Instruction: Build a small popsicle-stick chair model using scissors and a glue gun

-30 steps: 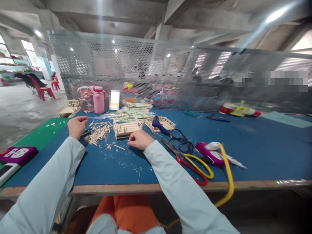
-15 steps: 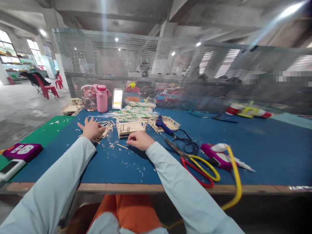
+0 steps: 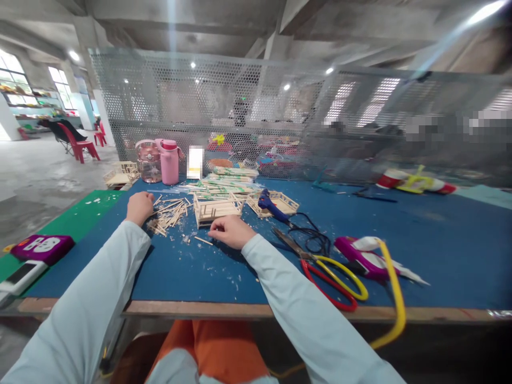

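My left hand (image 3: 140, 208) is closed at the left edge of a loose pile of short wooden sticks (image 3: 172, 214); whatever its fingers may hold is hidden. My right hand (image 3: 232, 231) rests on the blue table with its fingers curled together, just in front of a small wooden frame (image 3: 218, 209). Nothing can be made out between those fingertips. One loose stick (image 3: 204, 241) lies just left of them. Behind, a blue glue gun (image 3: 272, 205) leans on a second wooden frame (image 3: 288, 206).
Scissors (image 3: 331, 274) and a purple power strip (image 3: 366, 259) with a yellow cable lie right of my right arm. Another purple socket (image 3: 43, 249) sits left. A pink bottle (image 3: 169, 164) and packs of sticks (image 3: 228, 184) stand or lie at the back.
My left hand has drawn back left off the stick pile, and its spread fingers have closed. My right hand has stayed in place, while the view has shifted slightly.
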Demonstrator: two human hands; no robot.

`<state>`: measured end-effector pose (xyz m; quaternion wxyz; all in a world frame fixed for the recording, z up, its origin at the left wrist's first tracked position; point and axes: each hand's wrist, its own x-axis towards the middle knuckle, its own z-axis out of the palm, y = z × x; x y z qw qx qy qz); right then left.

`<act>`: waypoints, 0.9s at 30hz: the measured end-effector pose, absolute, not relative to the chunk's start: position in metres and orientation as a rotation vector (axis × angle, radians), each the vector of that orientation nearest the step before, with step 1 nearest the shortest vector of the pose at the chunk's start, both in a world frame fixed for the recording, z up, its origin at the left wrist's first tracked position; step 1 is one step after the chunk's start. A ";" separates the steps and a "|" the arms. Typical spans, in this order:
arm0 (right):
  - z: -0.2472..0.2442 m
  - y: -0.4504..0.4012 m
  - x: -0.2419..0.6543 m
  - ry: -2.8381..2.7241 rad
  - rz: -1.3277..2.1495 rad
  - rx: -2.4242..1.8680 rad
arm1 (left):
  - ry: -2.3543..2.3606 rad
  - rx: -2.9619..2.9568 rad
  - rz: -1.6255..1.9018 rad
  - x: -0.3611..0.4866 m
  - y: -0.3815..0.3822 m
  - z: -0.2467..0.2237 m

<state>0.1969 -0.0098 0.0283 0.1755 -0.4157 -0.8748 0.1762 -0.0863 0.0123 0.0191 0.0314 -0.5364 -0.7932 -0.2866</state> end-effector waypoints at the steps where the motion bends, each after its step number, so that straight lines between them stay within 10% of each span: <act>1: 0.028 -0.010 0.197 -2.477 0.499 -1.176 | -2.433 -1.632 -0.915 -0.090 0.011 0.021; 27: 0.025 -0.015 0.190 -2.506 0.530 -1.087 | -2.271 -2.001 -0.524 -0.060 0.049 0.004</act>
